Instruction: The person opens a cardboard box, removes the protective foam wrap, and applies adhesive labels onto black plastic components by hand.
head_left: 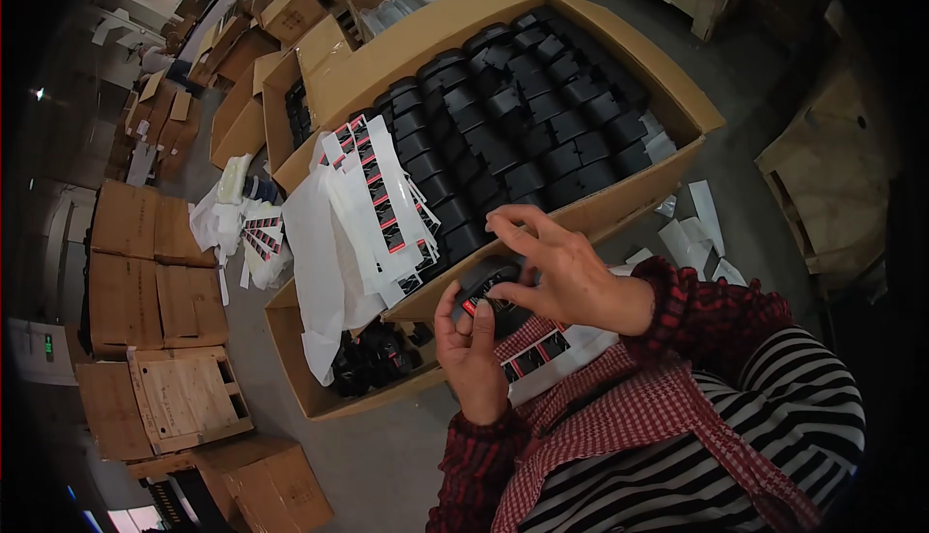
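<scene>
My left hand (471, 359) is closed around a black plastic part (487, 279), its thumb and fingers on the lower side. A red and black label (473, 303) shows on that part. My right hand (581, 281) is at the part's right side, thumb on or against the label area and index finger raised apart from it. Just below the hands a strip of labels (537, 354) lies across my lap. Beyond them stands a large open carton (619, 206) with rows of black parts (494, 117). Label sheets (373, 185) are heaped over its left corner.
A smaller open box (290, 373) at lower left holds black parts. Stacked cartons (150, 262) and a wooden crate (189, 393) stand further left. Paper scraps (692, 238) lie on the floor to the right, near a large brown board (823, 180).
</scene>
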A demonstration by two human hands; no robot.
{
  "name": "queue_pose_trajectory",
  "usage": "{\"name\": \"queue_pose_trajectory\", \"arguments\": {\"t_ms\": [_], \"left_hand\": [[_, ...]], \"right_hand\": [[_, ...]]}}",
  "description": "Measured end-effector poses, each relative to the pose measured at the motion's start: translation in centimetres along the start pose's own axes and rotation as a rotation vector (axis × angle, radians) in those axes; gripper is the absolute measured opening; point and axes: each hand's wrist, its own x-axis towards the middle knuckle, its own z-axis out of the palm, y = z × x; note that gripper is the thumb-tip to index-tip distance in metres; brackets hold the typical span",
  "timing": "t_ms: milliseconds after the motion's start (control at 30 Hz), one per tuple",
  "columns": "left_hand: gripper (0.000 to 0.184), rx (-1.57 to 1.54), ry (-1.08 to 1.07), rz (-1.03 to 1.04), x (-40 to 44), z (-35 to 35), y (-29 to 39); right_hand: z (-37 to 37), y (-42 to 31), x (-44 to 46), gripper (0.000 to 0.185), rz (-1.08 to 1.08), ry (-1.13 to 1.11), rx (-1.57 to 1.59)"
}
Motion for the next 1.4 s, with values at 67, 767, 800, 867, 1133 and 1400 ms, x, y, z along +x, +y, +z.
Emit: {"name": "queue_pose_trajectory", "arguments": {"t_ms": [67, 767, 800, 867, 1133, 1400], "left_hand": [[0.045, 0.010, 0.019, 0.013, 0.0, -0.4, 0.2], [0.036, -0.006, 0.206, -0.275, 0.0, -7.7, -2.2], [0.036, -0.044, 0.309, -0.302, -0.3, -10.0, -3.1], [0.037, -0.091, 0.408, -0.325, -0.7, -14.0, -4.7], [0.048, -0.179, 0.680, 0.023, 3.1, -27.7, -7.0], [0.051, -0.020, 0.465, -0.126, 3.3, -18.9, -7.3]], "right_hand": [[-0.7, 0.9, 0.2, 0.043, 0.015, -0.054, -0.055], [3.0, 5.6, -0.8, 0.027, 0.246, -0.309, 0.387], [2.5, 6.6, -1.0, 0.025, 0.274, -0.321, 0.383], [0.8, 8.3, -1.6, 0.022, 0.359, -0.405, 0.453], [-2.7, 12.1, -3.5, 0.011, 0.266, -0.357, 0.208], [-12.5, 21.2, -0.3, 0.015, 0.174, 0.140, -0.665]]}}
